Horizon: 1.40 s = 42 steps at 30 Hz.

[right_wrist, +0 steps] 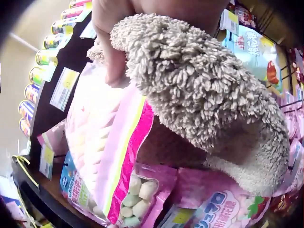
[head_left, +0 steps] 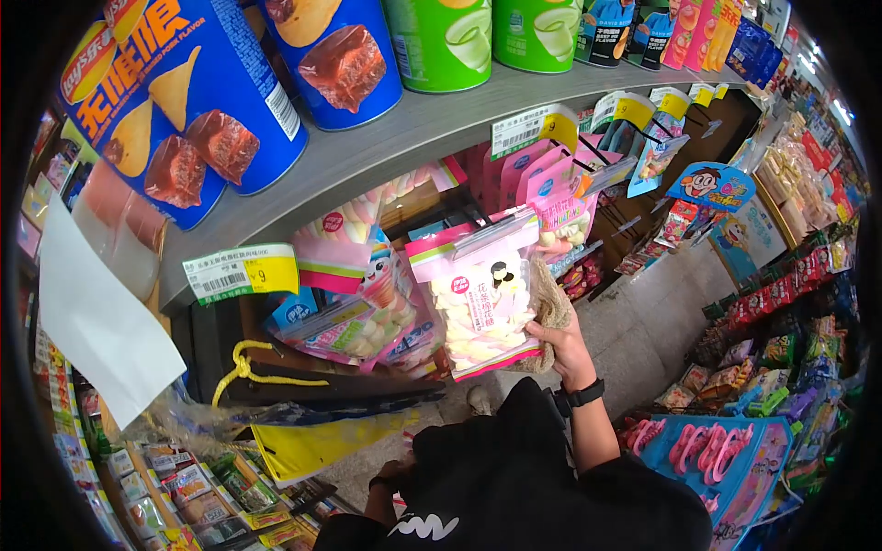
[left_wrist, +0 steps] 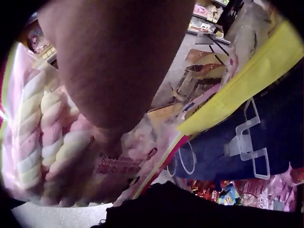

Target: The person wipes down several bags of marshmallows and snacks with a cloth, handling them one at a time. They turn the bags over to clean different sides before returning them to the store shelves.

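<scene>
My right hand (head_left: 562, 342) pinches the side edge of a clear-fronted bag of twisted marshmallows (head_left: 482, 312), with the thumb on its front. A shaggy beige cloth (right_wrist: 190, 90) is bunched in the same hand, behind the bag. The bag's top overlaps a clear label holder (head_left: 491, 237) at the shelf hooks. Low by the body, my left hand (head_left: 393, 475) is mostly hidden by the dark sleeve in the head view. In the left wrist view it grips another bag of twisted marshmallows (left_wrist: 52, 128), its fingertips out of sight.
Blue chip canisters (head_left: 335, 64) and green canisters (head_left: 439, 46) line the shelf (head_left: 367, 138) above. More pink candy bags (head_left: 560, 216) hang beneath it. A yellow-edged panel (head_left: 331, 441) with a yellow cord (head_left: 243, 372) sits at left. Pink sandals (head_left: 707, 450) lie at lower right.
</scene>
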### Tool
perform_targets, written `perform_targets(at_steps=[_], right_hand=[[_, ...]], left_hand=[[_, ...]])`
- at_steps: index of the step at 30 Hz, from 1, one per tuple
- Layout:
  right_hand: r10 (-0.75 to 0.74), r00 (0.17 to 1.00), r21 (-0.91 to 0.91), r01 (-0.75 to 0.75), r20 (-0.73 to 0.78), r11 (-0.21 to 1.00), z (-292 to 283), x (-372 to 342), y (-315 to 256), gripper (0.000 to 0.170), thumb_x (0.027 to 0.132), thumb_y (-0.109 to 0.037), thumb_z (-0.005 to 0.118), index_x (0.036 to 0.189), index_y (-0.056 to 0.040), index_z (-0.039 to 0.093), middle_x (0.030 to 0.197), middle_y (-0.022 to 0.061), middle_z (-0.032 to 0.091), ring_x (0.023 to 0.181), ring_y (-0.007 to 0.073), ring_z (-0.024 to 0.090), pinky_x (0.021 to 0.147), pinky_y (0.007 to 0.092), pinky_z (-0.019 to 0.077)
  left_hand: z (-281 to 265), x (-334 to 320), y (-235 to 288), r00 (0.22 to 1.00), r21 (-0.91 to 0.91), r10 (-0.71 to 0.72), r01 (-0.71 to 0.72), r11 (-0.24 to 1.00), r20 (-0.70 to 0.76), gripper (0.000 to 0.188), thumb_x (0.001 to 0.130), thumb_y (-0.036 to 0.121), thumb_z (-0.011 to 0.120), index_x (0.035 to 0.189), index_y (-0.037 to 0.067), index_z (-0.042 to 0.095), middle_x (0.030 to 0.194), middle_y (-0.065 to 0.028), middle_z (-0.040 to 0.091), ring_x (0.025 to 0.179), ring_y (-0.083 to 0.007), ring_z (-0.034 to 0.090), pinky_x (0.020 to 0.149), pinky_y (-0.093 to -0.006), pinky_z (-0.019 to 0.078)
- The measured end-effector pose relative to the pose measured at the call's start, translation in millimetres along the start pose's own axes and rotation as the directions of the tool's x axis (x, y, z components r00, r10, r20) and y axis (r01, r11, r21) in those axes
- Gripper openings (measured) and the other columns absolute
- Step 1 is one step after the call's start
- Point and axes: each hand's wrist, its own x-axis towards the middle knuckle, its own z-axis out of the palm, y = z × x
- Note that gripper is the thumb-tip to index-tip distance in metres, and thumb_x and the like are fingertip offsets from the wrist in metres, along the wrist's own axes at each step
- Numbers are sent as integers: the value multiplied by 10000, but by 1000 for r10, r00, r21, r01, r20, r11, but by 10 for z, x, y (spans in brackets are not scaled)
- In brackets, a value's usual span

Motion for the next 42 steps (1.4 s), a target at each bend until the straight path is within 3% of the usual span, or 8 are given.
perform_targets(at_steps=[15,18,25,30,34,36,40,42], right_hand=[[12,999,-12,-12,-36,1000,-19,86,53,717,703,166,644,1357,-5,405,1289,94,512,1180,210,498,1009,334,401],[25,998,-32,-27,-59,999,-103,67,-8,706,693,167,643,1334,-15,412,1255,88,528,1172,210,507,1004,337,412],[-12,998,-150,1,-68,989,-44,177,-82,644,698,141,667,1280,-19,442,1168,67,547,1098,185,526,957,330,431],[24,994,-57,-31,-104,998,4,206,16,667,708,140,655,1314,-9,420,1228,93,530,1131,209,523,964,336,434],[-29,999,-20,28,-45,999,86,227,-40,663,737,111,645,1344,3,400,1265,123,526,1140,227,530,953,343,448],[-4,998,-79,0,-57,997,107,235,-80,668,734,112,652,1345,5,405,1253,128,535,1144,234,530,962,344,444],[8,999,-24,-9,-38,1000,80,250,-46,644,743,101,664,1331,1,419,1247,128,538,1134,234,534,958,344,443],[3,999,-20,-4,-35,1000,83,232,-43,644,746,98,665,1333,-1,418,1246,128,538,1137,234,532,961,343,440]], left_hand=[[112,437,167,970,416,217,-153,896,-110,540,880,497,457,945,10,680,981,-265,658,982,-388,631,825,-461,504],[122,292,388,998,283,-55,60,957,-23,475,894,438,449,1098,60,652,1092,-233,645,1059,-361,612,933,-438,468],[295,639,13,998,273,9,10,962,-68,423,870,387,535,1113,57,639,1106,-217,647,1070,-355,606,907,-441,475],[270,563,23,975,186,156,-126,974,-158,626,858,569,504,943,-29,671,976,-274,655,999,-414,622,816,-475,505],[223,354,231,971,76,28,-10,997,-238,622,844,570,526,909,-29,677,960,-269,659,993,-417,623,808,-477,507],[298,527,28,977,99,0,21,995,-213,265,785,304,616,963,128,702,997,-202,667,963,-373,625,856,-443,488],[354,706,-205,979,182,75,-40,982,-189,269,767,295,634,957,118,706,972,-189,676,941,-361,635,847,-431,493],[367,719,-191,985,206,-31,66,976,-168,258,743,265,652,942,111,708,940,-176,683,921,-353,643,842,-421,499]])
